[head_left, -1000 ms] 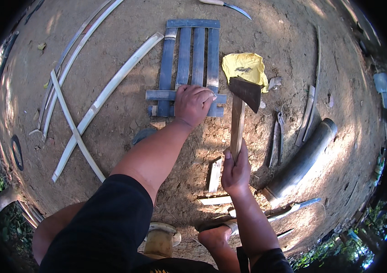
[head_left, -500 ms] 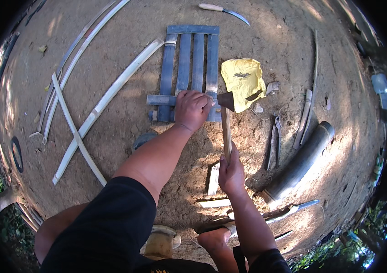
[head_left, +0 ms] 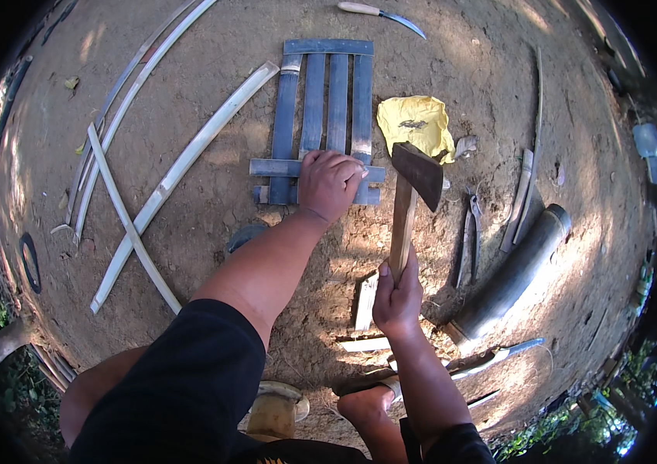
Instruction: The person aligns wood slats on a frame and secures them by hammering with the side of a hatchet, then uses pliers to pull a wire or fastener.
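Observation:
My left hand (head_left: 330,184) presses down on the near crossbar of a blue slatted wooden frame (head_left: 320,100) that lies flat on the dirt. My right hand (head_left: 398,298) grips the wooden handle of a hatchet (head_left: 413,193), whose dark head is raised just right of the frame's near right corner. A yellow cloth or bag (head_left: 415,124) lies on the ground beyond the hatchet head.
Long split bamboo strips (head_left: 181,166) lie crossed at the left. A thick bamboo tube (head_left: 510,274) and pliers (head_left: 467,236) lie at the right. Two knives lie on the ground, one at the top (head_left: 381,13) and one near my foot (head_left: 491,357). Short wood pieces (head_left: 365,301) sit by my right hand.
The hatchet came down onto the frame's near right corner half a second ago and is now lifted again, to the right. My left hand stays on the crossbar.

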A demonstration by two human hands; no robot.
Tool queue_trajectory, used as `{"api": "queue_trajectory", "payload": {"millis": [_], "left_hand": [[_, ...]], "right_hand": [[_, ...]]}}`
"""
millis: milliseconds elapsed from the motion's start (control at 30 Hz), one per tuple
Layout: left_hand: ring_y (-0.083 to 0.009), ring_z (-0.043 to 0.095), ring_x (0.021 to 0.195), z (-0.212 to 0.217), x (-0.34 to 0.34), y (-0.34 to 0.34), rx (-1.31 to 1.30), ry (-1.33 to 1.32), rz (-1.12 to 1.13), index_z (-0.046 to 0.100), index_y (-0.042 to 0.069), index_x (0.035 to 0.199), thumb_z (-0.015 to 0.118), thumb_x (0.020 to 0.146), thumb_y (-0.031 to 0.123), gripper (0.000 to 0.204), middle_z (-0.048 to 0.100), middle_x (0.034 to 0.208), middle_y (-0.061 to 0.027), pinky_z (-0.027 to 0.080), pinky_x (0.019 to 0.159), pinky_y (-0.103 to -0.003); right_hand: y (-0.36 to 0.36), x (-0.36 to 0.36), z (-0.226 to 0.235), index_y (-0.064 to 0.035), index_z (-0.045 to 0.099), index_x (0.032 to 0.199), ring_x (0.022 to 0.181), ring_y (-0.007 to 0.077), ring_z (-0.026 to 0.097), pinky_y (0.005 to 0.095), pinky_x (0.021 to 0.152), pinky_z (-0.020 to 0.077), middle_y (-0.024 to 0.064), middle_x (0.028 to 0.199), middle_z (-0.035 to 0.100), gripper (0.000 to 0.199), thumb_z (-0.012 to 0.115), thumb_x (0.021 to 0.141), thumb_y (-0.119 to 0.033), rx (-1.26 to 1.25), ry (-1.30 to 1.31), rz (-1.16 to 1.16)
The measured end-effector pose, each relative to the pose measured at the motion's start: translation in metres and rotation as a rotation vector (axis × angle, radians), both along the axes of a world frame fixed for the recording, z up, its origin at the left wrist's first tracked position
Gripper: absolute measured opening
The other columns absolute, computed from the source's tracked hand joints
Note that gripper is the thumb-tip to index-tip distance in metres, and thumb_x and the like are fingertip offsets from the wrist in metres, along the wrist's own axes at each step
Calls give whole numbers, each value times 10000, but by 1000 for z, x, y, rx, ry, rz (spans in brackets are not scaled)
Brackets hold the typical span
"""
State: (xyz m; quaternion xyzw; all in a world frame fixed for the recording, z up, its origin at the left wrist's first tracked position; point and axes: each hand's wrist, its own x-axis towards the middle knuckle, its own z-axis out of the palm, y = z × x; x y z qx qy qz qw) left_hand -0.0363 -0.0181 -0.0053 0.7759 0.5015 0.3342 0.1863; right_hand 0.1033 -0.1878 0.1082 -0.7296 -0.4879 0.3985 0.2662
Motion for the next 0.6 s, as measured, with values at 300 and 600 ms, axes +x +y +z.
{"api": "queue_trajectory", "payload": {"millis": [300,600], "left_hand": [[-201,676,928,0,-2,-1,35,-3,7,720,139,810,740,851,166,53,746,918,21,417,891,-402],[-182,669,908,1,6,-3,44,14,31,717,149,785,753,843,183,76,744,910,36,428,891,-385]], "right_hand": [[0,11,-6,-26,383,1507,790,435,674,488,699,528,283,900,663,524,533,1013,-112,-86,-37,-30],[-105,50,-56,38,371,1509,978,447,645,484,843,531,288,1194,617,585,575,972,-77,119,-382,-130]]}}
